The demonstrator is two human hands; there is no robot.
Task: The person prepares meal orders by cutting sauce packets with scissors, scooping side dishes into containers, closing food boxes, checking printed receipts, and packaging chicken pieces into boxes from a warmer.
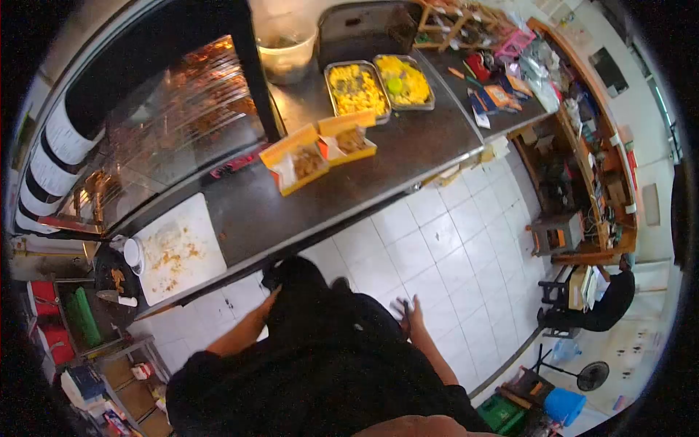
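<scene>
My right hand [411, 317] hangs beside my body over the tiled floor, fingers apart and nothing in it. My left forearm [244, 328] reaches toward the counter's front edge; the left hand's fingers are lost against dark cloth, so what they do is hidden. In front of me on the dark counter [349, 186] stand two open yellow boxes, a left box [273, 154] and a right box [370, 119], each with brown food inside. Behind them lie two metal trays [335, 98] of yellow food. To the left is a white cutting board [207, 218] with brown crumbs.
A knife [116, 298] and white tub [133, 253] are by the board. A glass display case [167, 146] stands at back left, with a bucket [287, 54] beside it. Cluttered shelves [582, 160] line the right. A person [615, 302] sits at far right near a fan [593, 376].
</scene>
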